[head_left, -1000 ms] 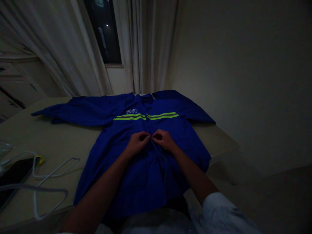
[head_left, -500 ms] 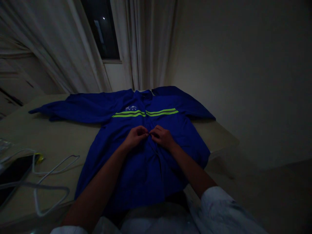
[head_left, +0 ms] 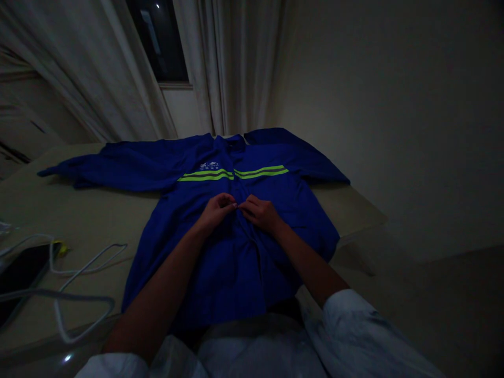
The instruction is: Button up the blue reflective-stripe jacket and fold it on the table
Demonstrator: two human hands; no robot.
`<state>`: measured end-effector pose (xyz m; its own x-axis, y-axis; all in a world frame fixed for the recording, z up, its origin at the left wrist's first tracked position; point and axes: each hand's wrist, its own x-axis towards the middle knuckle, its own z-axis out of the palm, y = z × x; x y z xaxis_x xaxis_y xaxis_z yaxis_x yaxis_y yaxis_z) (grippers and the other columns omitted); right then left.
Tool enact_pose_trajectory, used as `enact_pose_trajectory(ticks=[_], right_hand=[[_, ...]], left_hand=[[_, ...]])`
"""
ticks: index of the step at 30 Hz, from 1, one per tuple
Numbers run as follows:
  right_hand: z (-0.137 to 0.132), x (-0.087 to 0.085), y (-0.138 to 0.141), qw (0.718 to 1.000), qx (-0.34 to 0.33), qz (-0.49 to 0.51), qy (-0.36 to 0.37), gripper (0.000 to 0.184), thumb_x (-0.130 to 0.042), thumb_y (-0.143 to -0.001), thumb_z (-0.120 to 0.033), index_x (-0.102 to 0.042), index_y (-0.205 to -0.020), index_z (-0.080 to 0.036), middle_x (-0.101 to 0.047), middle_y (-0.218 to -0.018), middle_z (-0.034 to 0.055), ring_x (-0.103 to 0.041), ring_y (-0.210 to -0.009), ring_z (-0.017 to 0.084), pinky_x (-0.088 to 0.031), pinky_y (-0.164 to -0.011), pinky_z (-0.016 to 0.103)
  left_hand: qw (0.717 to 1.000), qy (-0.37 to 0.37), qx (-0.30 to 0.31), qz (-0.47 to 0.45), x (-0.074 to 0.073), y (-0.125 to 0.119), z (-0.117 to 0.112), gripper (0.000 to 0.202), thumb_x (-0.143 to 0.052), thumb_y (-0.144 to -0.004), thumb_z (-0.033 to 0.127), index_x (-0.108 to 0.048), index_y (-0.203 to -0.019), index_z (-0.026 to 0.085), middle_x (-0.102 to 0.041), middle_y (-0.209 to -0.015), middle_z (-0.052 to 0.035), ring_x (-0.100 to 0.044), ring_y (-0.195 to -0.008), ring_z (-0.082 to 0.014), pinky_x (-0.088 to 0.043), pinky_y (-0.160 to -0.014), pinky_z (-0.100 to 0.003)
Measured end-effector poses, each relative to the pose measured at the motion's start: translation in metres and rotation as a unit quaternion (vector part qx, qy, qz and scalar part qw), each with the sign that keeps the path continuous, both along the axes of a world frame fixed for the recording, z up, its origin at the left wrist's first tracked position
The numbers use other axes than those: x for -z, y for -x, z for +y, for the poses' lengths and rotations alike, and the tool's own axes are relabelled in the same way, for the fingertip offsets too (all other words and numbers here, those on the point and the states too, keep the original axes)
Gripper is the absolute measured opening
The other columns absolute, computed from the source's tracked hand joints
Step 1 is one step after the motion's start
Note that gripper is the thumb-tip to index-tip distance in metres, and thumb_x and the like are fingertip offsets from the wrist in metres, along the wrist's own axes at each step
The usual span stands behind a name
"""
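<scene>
A blue work jacket [head_left: 220, 262] with two yellow-green reflective stripes [head_left: 232, 174] across the chest lies front up on a pale table [head_left: 90, 220], sleeves spread to both sides. My left hand [head_left: 216, 210] and my right hand [head_left: 260, 212] meet at the jacket's front opening, just below the stripes. Both pinch the fabric edges there, fingertips almost touching. What lies between the fingertips is too dark and small to make out.
White clothes hangers [head_left: 74, 294] and a dark flat phone-like thing [head_left: 19, 273] lie on the table at the left. Pale curtains [head_left: 232, 68] and a dark window [head_left: 157, 42] stand behind the table. A bare wall rises on the right, past the table's right edge.
The view has tipped slightly, so the jacket sits higher in frame. Both hands have stayed pinched at the jacket's front, creeping a little up toward the stripes.
</scene>
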<state>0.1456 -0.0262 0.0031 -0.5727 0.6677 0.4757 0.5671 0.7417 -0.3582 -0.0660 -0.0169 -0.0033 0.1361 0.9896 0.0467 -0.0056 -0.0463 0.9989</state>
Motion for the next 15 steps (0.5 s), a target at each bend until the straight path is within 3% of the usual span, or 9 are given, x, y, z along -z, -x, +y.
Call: enact_pose_trajectory(ticks=[6, 12, 15], right_hand=[[-0.004, -0.006, 0.0, 1.0, -0.007, -0.01, 0.0, 0.023, -0.053, -0.106, -0.026, -0.075, -0.101, -0.024, -0.064, -0.093, 0.0054, -0.06, -0.077, 0.015, -0.042, -0.071, 0.025], [0.002, -0.001, 0.004, 0.986, -0.006, 0.14, 0.092, 0.012, -0.068, -0.096, -0.032, -0.072, -0.092, -0.021, -0.062, -0.081, 0.0009, -0.056, -0.069, 0.014, -0.044, -0.068, 0.026], [0.005, 0.001, 0.005, 0.978, 0.001, 0.166, 0.13, 0.012, -0.072, -0.091, -0.032, -0.069, -0.095, -0.02, -0.06, -0.08, -0.0013, -0.053, -0.066, 0.013, -0.042, -0.065, 0.025]], left_hand=[[0.998, 0.042, -0.037, -0.031, 0.003, -0.008, 0.003, 0.046, -0.09, -0.055, 0.042, -0.063, -0.083, 0.019, -0.064, -0.068, 0.0039, -0.058, -0.063, -0.0118, -0.042, -0.063, -0.024], [0.999, -0.008, -0.033, -0.024, -0.002, -0.009, -0.004, 0.041, -0.087, -0.06, 0.043, -0.062, -0.083, 0.02, -0.064, -0.072, 0.0042, -0.058, -0.068, -0.012, -0.044, -0.067, -0.024], [0.999, -0.013, -0.026, -0.019, -0.005, -0.009, -0.007, 0.04, -0.085, -0.061, 0.042, -0.061, -0.084, 0.02, -0.063, -0.072, 0.0045, -0.058, -0.068, -0.012, -0.045, -0.067, -0.024]])
